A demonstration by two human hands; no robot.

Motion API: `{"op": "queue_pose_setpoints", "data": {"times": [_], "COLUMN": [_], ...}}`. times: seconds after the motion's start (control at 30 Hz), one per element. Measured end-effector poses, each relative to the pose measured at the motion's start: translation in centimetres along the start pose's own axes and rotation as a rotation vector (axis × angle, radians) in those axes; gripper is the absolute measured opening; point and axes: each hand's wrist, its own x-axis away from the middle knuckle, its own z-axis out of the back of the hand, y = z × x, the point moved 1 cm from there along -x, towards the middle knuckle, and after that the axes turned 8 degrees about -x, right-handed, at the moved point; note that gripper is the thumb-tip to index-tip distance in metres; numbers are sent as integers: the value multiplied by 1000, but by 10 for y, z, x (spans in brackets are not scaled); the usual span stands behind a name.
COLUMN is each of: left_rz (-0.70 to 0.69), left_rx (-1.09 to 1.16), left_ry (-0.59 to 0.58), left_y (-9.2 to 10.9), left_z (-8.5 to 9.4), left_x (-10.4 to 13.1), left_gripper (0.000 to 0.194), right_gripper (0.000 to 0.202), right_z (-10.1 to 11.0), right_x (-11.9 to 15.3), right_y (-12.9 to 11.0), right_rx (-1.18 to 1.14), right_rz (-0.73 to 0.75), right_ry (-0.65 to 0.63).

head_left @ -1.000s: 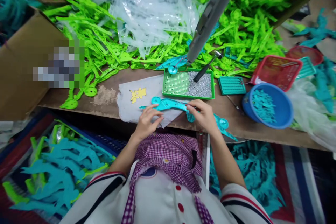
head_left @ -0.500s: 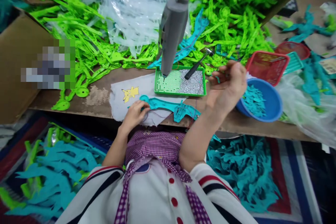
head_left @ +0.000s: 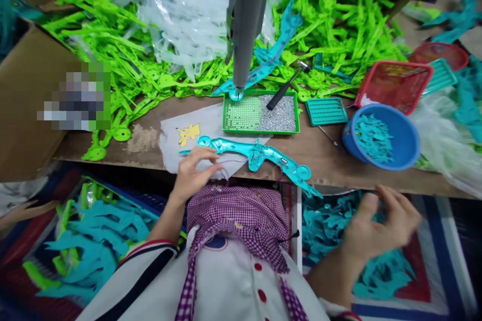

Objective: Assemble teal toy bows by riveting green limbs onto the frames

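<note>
A teal plastic bow-shaped part [head_left: 241, 148] lies lengthwise along the bench's front edge, its left end over a grey cloth with a yellow cartoon figure [head_left: 189, 134]. Close to that left end, my left hand [head_left: 194, 173] has thumb and forefinger nearly together, apparently pinching a thin dark wire [head_left: 225, 169] that loops by the part. My right hand [head_left: 382, 225] hangs past the bench edge, above a crate of teal parts [head_left: 326, 220]. Its fingers are apart and somewhat blurred, with nothing visible in them. Above the green tray [head_left: 259, 133] hangs a grey electric screwdriver [head_left: 246, 25], pointing down.
Small screws and a hammer [head_left: 280, 95] occupy the tray's right half. To the right stand a teal tray [head_left: 327, 112], a blue bowl [head_left: 408, 145] of small teal pieces and a red basket [head_left: 399, 80]. Green parts [head_left: 339, 25] pile up behind. A cardboard box [head_left: 30, 100] stands left.
My right hand has dropped from above the bench to the crate at the right, uncovering the teal tray. My left hand has shifted slightly down from the bow-shaped part's edge.
</note>
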Motion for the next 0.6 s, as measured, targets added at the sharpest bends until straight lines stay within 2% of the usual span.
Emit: {"op": "queue_pose_setpoints", "data": {"times": [0.03, 0.07, 0.13, 0.2, 0.27, 0.4, 0.5, 0.6], "left_rz": [-55, -117, -212, -210, -125, 91, 287, 582], "left_rx": [46, 88, 138, 170, 254, 577, 722, 731], "left_ry": [-24, -45, -86, -83, -63, -99, -212, -250], "left_y": [16, 32, 57, 72, 75, 62, 41, 20], "left_z": [-5, -11, -23, -31, -37, -50, -58, -64], "left_x": [-5, -12, -28, -47, -65, -83, -70, -33], "left_gripper": [20, 20, 20, 15, 12, 21, 32, 45], "right_gripper": [45, 46, 50, 46, 34, 28, 25, 27], "right_z": [-23, -48, -93, -116, -116, -82, -68, -76], "right_x": [-10, -21, -45, -64, -76, -84, -84, -81], "right_y": [-15, -29, -52, -66, -72, -65, -38, 1], "right_rx": [-32, -92, -332, -490, -519, -337, -169, -101], "right_rz": [-17, 18, 20, -40, -91, -42, -42, -107], "right_ry": [165, 147, -184, -333, -297, -228, -170, -104]}}
